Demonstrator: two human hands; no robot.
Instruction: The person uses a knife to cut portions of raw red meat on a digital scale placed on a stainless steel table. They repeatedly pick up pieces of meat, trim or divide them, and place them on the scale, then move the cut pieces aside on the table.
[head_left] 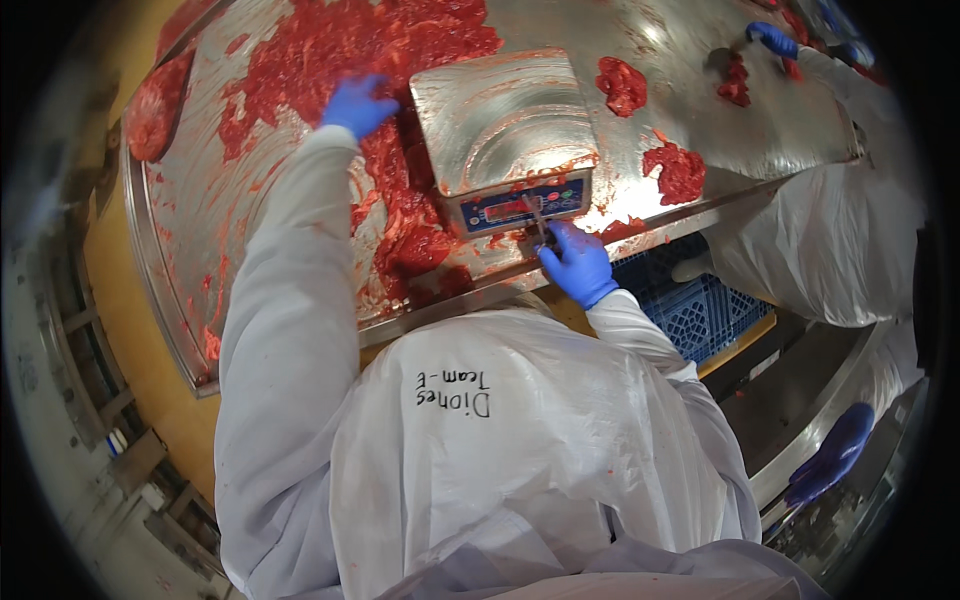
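– What are the hands doing?
– The left hand (358, 107), in a blue glove, is over the heap of raw red meat (375, 48) at the upper centre-left of the frame, its fingers spread apart. It's slightly blurred, so I can't tell whether it touches the meat.
– And the right hand (580, 265)?
– Gloved in blue too, just right of centre, closed around the handle of what looks like a knife (538, 212). The blade points up the frame, in front of the display of a digital scale (500, 120).
– Where's the scale?
– Upper centre, between the heap and two separate meat pieces, one higher up (622, 87) and one lower down (680, 172). Its steel platform is smeared. Everything stands on a steel counter (190, 235) with a raised rim.
– Anything farther out?
– At the upper right, a co-worker's blue-gloved hand (772, 40) is near another meat piece (733, 80). Blue plastic crates (690, 305) sit below the counter's edge, right of centre, and another gloved hand (832, 455) hangs at the lower right.
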